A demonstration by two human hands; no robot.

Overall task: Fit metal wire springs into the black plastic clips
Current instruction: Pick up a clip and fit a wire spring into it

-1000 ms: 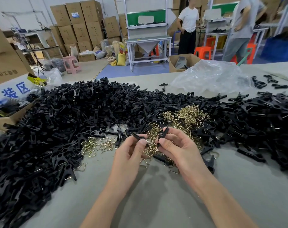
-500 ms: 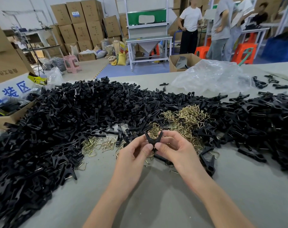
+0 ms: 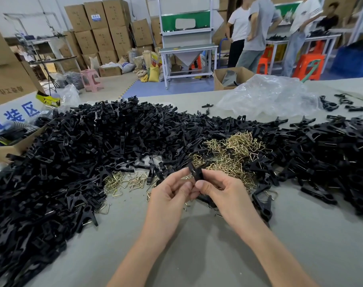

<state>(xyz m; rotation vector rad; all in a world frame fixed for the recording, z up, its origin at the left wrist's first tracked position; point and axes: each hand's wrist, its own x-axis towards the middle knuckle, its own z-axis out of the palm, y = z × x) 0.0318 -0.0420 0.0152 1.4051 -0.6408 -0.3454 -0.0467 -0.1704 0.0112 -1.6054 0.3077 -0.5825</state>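
The two black plastic clip halves (image 3: 195,173), held apart a second ago and spread in a V half a second ago, now sit pressed together between the left hand (image 3: 170,195) and the right hand (image 3: 222,190), whose thumbs are closer together.

Two hands, the left hand (image 3: 169,195) and the right hand (image 3: 224,191), share one black plastic clip (image 3: 195,173). Black clips (image 3: 89,146) heap the surface beyond counting, as do the brass wire springs (image 3: 234,150) in two patches. One clear plastic bag (image 3: 267,96), one pink stool (image 3: 90,78), four standing people (image 3: 257,32).
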